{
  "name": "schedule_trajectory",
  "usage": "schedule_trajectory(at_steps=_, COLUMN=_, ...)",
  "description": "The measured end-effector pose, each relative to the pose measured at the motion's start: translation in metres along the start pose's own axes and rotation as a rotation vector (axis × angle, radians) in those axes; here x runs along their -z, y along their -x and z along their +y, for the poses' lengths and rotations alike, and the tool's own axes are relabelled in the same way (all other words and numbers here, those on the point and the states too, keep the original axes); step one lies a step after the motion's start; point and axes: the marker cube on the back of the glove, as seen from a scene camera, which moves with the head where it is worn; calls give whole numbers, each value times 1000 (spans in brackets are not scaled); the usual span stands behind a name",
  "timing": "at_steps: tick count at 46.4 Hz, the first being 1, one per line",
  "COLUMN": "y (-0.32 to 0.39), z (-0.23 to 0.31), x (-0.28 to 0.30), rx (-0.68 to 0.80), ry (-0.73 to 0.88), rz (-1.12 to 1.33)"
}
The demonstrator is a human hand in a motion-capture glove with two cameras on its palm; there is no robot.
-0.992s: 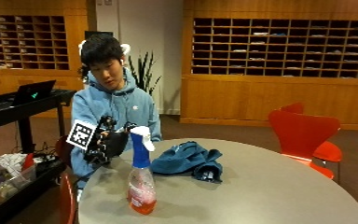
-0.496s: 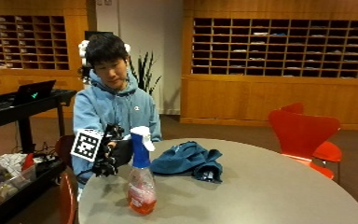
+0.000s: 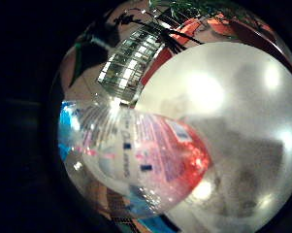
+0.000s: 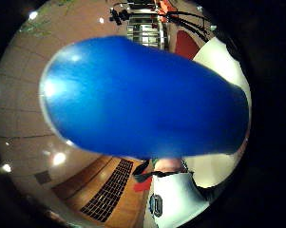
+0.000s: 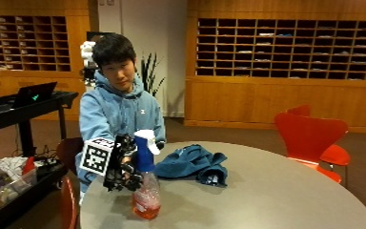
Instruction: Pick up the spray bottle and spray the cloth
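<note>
The person wears a light blue hooded sweatshirt (image 5: 116,112) with a small white mark on the chest and long sleeves. The right hand (image 5: 125,164) is covered by a black glove fitted with black straps and bulky dark parts.

Outside view: warm indoor light from above, evenly dim; soft shadows fall on the round table (image 5: 265,191) beneath the spray bottle (image 5: 146,191) and cloth (image 5: 192,164). Overall slightly soft. Palm views: strong glare patches on the tabletop, bottle highlights sparkle, heavy edge distortion. The blue sprayer neck (image 4: 142,97) is close and out of focus.
</note>
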Motion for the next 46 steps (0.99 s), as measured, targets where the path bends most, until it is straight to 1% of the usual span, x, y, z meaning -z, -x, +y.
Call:
schedule_trajectory(at_steps=9, y=7, z=-14, x=-16, rx=-20, ry=64, rz=15)
schedule_trajectory(at_steps=14, y=12, z=-24, x=-29, rx=-37, ry=150, rz=23)
schedule_trajectory(at_steps=18, y=16, z=-28, x=-41, rx=-9, ry=248, rz=30)
schedule_trajectory(at_steps=23, y=23, z=-23, x=-53, rx=99, ry=405, rz=96)
schedule_trajectory(at_steps=28, y=50, z=-23, x=-70, rx=162, ry=586, rz=247)
schedule_trajectory(at_steps=32, y=81, z=-13, x=-81, rx=286, ry=723, rz=397)
schedule_trajectory(at_steps=39, y=128, z=21, x=-93, rx=517, ry=848, rz=673)
schedule_trajectory(at_steps=46, y=166, z=42, x=-98, rx=681, ry=943, rz=958)
